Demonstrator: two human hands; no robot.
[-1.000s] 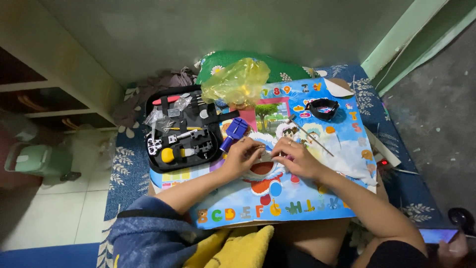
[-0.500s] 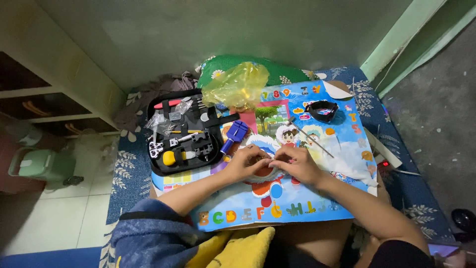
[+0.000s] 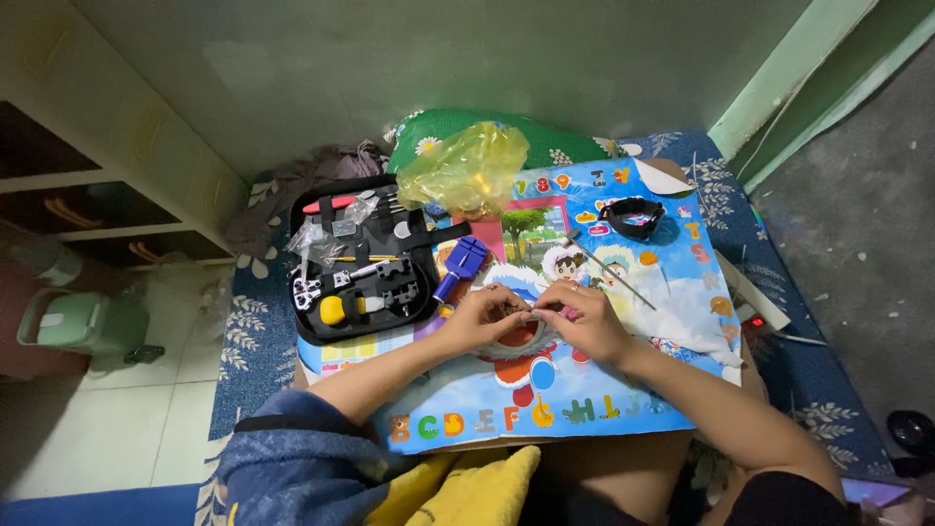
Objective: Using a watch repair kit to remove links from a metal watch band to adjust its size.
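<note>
I see the left hand (image 3: pixel 479 317) and right hand (image 3: pixel 582 319) together, fingers pinching a small, unclear item over the colourful alphabet mat (image 3: pixel 545 409). Black tool case (image 3: pixel 365 258) lies left of it; yellow plastic bag (image 3: pixel 467 170) beyond.

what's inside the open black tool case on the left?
The open black tool case holds a red-handled tool, a yellow-headed tool, small clear bags and metal pieces. Anything beneath the bags is covered.
</note>
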